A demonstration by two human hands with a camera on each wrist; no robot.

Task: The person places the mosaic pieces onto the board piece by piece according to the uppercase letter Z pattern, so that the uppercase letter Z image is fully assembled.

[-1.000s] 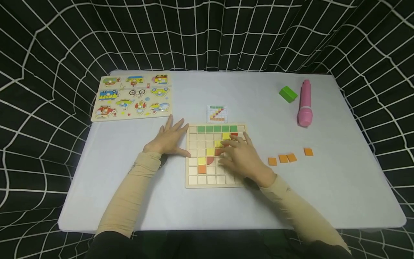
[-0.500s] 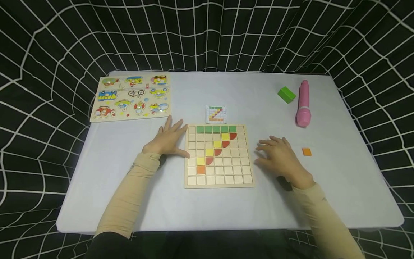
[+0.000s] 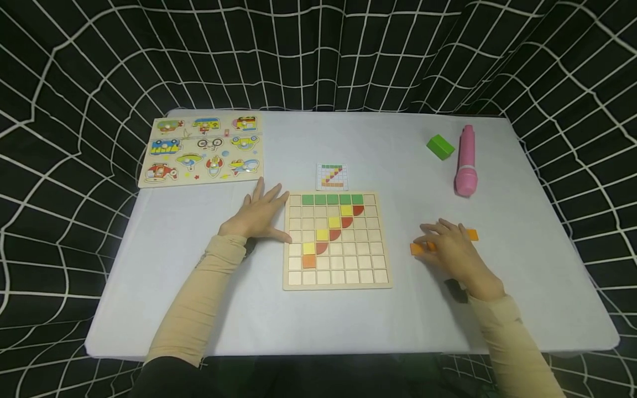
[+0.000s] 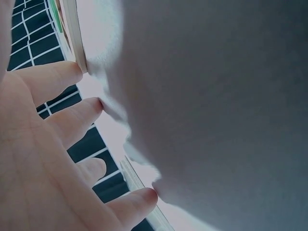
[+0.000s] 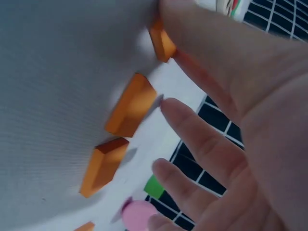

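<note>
My left hand [image 3: 256, 215] lies with spread fingers at the left edge of a wooden grid board [image 3: 338, 281]; its fingertips touch the rim. On the board sit a row of green squares [image 3: 332, 199], a diagonal of yellow squares [image 3: 334, 223] with red rounded pieces [image 3: 346, 222] beside them, and one orange square. Right of the board, my right hand [image 3: 455, 251] is low over several loose orange tiles. Its thumb and index finger pinch the leftmost orange tile [image 5: 161, 41], partly hidden by the thumb. The other fingers reach past two more tiles [image 5: 130, 106].
A small pattern card [image 3: 332, 177] lies behind the board. At the back left is a vehicle puzzle board [image 3: 204, 149]. A green block [image 3: 440, 147] and a pink microphone-shaped toy [image 3: 466, 163] stand at the back right. Gridded dark cloth [image 3: 298, 55] surrounds the white table [image 3: 249, 326].
My right hand has left the board and moved right to the loose orange tiles, where its thumb and index finger now take hold of one. The left hand has stayed in place.
</note>
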